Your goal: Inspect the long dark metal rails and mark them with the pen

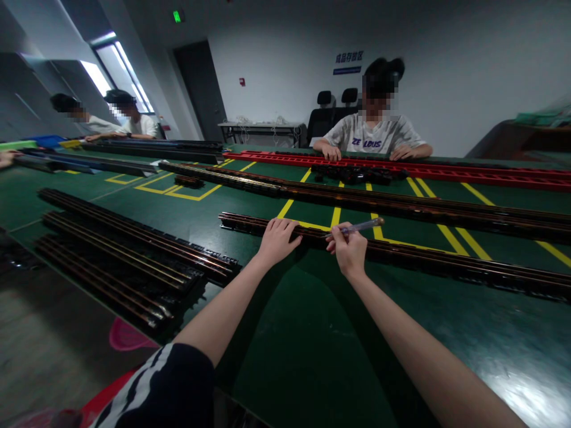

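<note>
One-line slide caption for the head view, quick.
Left hand resting on a long dark rail, right hand holding a clear-handled tool at it, green table beneath.

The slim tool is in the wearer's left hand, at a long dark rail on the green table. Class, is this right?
Wrong hand: the head view shows the slim tool in the right hand, at a long dark rail on the green table.

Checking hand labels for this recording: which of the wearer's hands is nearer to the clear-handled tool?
Right: the right hand grips the clear-handled tool. The left hand rests on the dark rail, left of the tool and apart from it.
</note>
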### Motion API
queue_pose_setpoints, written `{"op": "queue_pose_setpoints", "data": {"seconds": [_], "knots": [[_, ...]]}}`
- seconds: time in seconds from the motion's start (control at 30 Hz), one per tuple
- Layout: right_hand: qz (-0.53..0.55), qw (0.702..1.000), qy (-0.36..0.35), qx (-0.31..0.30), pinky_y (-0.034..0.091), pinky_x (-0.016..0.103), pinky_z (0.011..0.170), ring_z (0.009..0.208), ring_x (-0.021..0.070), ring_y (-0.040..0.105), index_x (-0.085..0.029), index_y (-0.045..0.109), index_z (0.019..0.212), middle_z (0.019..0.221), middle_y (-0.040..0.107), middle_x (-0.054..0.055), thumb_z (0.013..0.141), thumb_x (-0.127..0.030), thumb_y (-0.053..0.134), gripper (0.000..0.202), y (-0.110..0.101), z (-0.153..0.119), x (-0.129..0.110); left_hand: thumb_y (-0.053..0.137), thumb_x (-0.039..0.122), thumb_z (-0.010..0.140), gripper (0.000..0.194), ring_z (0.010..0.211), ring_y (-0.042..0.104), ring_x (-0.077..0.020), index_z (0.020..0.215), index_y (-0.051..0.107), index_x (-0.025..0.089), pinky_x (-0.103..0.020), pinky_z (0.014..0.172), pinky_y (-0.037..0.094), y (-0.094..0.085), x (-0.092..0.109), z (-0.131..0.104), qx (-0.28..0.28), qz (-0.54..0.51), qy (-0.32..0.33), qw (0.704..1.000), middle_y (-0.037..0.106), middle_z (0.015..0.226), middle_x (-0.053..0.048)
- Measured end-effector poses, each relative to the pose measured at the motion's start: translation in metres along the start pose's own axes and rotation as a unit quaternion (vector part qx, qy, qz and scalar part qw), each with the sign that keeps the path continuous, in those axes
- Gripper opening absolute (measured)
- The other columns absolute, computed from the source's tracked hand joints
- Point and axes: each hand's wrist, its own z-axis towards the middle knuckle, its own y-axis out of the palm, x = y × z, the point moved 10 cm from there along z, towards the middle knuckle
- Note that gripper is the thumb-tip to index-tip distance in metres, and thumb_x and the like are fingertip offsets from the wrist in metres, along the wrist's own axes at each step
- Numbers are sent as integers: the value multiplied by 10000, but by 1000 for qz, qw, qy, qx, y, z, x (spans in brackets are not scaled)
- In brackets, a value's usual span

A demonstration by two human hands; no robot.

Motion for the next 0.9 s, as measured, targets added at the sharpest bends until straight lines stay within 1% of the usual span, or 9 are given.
{"op": "queue_pose_setpoints", "data": {"seconds": [0.17, 0.33, 0.57, 0.8, 0.9], "knots": [[1, 1000, -1, -6, 475, 265, 411, 441, 155, 601, -188, 560, 734, 603, 650, 44, 820, -603, 543, 424, 1, -1, -1, 495, 338, 916, 318, 1155, 549, -263, 1189, 588, 205, -449, 1074, 364, 0, 1, 1, -4, -4, -5, 1000, 648, 1200, -90], [3, 1000, -9, -2, 475, 266, 406, 432, 155, 597, -187, 555, 726, 600, 649, 45, 824, -608, 544, 433, 1, -1, -3, 508, 318, 906, 309, 1171, 547, -266, 1185, 591, 217, -456, 1092, 352, 0, 1, 0, -4, -2, -6, 1000, 649, 1210, -80], [-16, 999, -25, -35, 481, 262, 406, 423, 152, 602, -188, 556, 737, 622, 672, 46, 824, -643, 530, 465, 9, 0, -3, 519, 265, 883, 281, 1167, 556, -254, 1143, 612, 216, -455, 1121, 337, -5, -1, 0, 16, -1, -22, 1000, 665, 1172, -76], [-17, 998, -27, -55, 485, 261, 407, 433, 150, 610, -193, 559, 742, 656, 695, 54, 822, -665, 523, 480, 13, 0, -4, 467, 193, 887, 349, 1182, 547, -243, 1210, 598, 194, -445, 1145, 312, -4, -1, -1, 23, 2, -14, 1000, 658, 1203, -74], [-20, 997, -25, -63, 485, 261, 404, 443, 153, 616, -192, 559, 744, 670, 703, 61, 815, -681, 522, 495, 15, 0, -5, 442, 157, 886, 369, 1189, 544, -232, 1216, 598, 211, -438, 1149, 305, -3, -1, -1, 27, 2, -11, 1000, 655, 1204, -65]]}}
